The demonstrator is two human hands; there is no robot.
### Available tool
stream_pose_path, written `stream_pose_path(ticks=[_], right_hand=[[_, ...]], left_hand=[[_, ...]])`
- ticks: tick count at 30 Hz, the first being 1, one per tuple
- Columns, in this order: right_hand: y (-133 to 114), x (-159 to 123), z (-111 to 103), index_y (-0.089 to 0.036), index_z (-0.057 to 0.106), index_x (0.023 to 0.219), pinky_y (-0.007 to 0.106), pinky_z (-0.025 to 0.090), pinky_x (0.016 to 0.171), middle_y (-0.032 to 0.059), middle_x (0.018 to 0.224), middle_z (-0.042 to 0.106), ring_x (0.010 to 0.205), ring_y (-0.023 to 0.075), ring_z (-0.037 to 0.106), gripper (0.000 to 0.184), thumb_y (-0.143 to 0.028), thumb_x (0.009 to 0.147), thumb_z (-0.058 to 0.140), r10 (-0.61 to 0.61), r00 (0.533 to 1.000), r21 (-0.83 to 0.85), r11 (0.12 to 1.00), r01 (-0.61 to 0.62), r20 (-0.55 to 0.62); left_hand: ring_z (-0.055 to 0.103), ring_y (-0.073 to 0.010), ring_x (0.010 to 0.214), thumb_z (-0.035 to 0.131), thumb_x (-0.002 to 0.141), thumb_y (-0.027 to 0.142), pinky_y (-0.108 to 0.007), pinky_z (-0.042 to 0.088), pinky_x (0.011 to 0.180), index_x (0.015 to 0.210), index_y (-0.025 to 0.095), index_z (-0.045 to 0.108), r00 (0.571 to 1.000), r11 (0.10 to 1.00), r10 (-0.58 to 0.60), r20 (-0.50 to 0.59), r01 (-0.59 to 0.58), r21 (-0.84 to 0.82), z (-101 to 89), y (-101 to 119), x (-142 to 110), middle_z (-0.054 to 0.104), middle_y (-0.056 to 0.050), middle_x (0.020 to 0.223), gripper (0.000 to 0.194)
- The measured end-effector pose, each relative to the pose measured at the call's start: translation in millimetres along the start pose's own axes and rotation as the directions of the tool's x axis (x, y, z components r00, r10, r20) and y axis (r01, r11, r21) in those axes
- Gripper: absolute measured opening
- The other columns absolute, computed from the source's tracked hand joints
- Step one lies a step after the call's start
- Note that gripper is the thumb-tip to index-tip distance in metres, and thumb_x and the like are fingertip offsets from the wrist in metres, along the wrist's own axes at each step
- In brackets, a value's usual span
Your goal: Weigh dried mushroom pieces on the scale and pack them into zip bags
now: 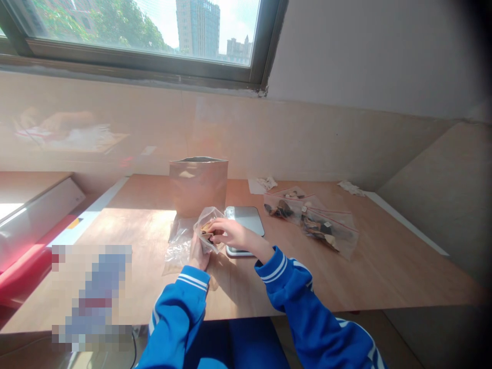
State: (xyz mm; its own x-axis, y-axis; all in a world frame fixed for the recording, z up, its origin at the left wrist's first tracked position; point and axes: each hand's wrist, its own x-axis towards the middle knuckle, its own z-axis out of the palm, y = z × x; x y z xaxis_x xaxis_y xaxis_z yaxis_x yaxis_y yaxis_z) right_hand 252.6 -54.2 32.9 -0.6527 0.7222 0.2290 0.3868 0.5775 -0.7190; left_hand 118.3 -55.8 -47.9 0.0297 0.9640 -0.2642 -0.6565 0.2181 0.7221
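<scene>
My left hand (199, 254) is wrapped round a clear plastic bag (210, 214), holding it up over the table. Brown and dark dried pieces (206, 233) show in the bag's mouth. At that mouth my right hand (232, 233) has its fingers bent and pressed onto the pieces; which of them it grips is too small to make out. A flat scale (246, 220) with a silvery top lies just behind my right hand and wrist, partly hidden by them. Beside my left hand lies another clear plastic bag (179, 243), flat on the table.
A brown stand-up pouch (199, 184) stands with its top open behind the hands. Zip bags (326, 228) of dark pieces lie to the right. Crumpled white paper (267, 183) sits at the back of the wooden table (384, 277), below the window. A blurred patch (98, 287) covers the left.
</scene>
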Motion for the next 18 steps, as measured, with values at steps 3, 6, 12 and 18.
stream_pose_path(ticks=[3, 6, 12, 18], right_hand=[[-0.2, 3.9, 1.8, -0.019, 0.062, 0.075, 0.028, 0.048, 0.076, 0.0024, 0.088, 0.064, 0.082, 0.0155, 0.058, 0.009, -0.014, 0.082, 0.059, 0.018, 0.999, -0.072, 0.997, -0.021, -0.045], [0.9, 4.2, 4.2, -0.019, 0.061, 0.072, 0.03, 0.048, 0.078, 0.0033, 0.091, 0.064, 0.085, 0.0167, 0.058, 0.012, -0.013, 0.082, 0.059, -0.019, 0.994, -0.058, 0.998, 0.013, -0.112], [-1.1, 1.2, -3.0, -0.021, 0.064, 0.088, 0.036, 0.049, 0.089, 0.0078, 0.107, 0.064, 0.1, 0.0189, 0.06, 0.011, -0.023, 0.088, 0.053, -0.05, 0.91, 0.084, 0.992, 0.093, -0.412], [-18.2, 43.7, -25.9, -0.02, 0.064, 0.09, 0.031, 0.053, 0.085, 0.0067, 0.112, 0.061, 0.101, 0.0166, 0.06, 0.015, -0.031, 0.088, 0.055, -0.042, 0.692, 0.146, 0.966, 0.211, -0.721]], left_hand=[[0.043, -0.007, 0.043, 0.062, 0.077, 0.031, -0.017, 0.03, 0.035, 0.094, 0.02, 0.057, 0.999, 0.999, 0.047, -0.013, -0.047, -0.008, 0.2, -1.2, -0.5, 0.054, 0.003, 0.061, 0.021], [0.044, -0.0068, 0.044, 0.064, 0.075, 0.029, -0.017, 0.031, 0.036, 0.087, 0.019, 0.055, 0.998, 0.998, 0.065, -0.014, -0.065, -0.005, -1.6, -3.3, -1.6, 0.053, 0.003, 0.06, 0.018], [0.046, -0.0066, 0.044, 0.062, 0.077, 0.026, -0.015, 0.027, 0.036, 0.098, 0.02, 0.057, 0.997, 0.997, 0.076, -0.019, -0.076, 0.0, -4.7, -5.6, 1.0, 0.06, 0.002, 0.064, 0.022], [0.061, -0.0118, 0.061, 0.056, 0.081, 0.022, -0.017, 0.041, 0.044, 0.1, 0.018, 0.061, 0.998, 0.999, 0.045, -0.042, -0.047, -0.028, -3.5, -3.5, 3.0, 0.067, -0.003, 0.073, 0.02]])
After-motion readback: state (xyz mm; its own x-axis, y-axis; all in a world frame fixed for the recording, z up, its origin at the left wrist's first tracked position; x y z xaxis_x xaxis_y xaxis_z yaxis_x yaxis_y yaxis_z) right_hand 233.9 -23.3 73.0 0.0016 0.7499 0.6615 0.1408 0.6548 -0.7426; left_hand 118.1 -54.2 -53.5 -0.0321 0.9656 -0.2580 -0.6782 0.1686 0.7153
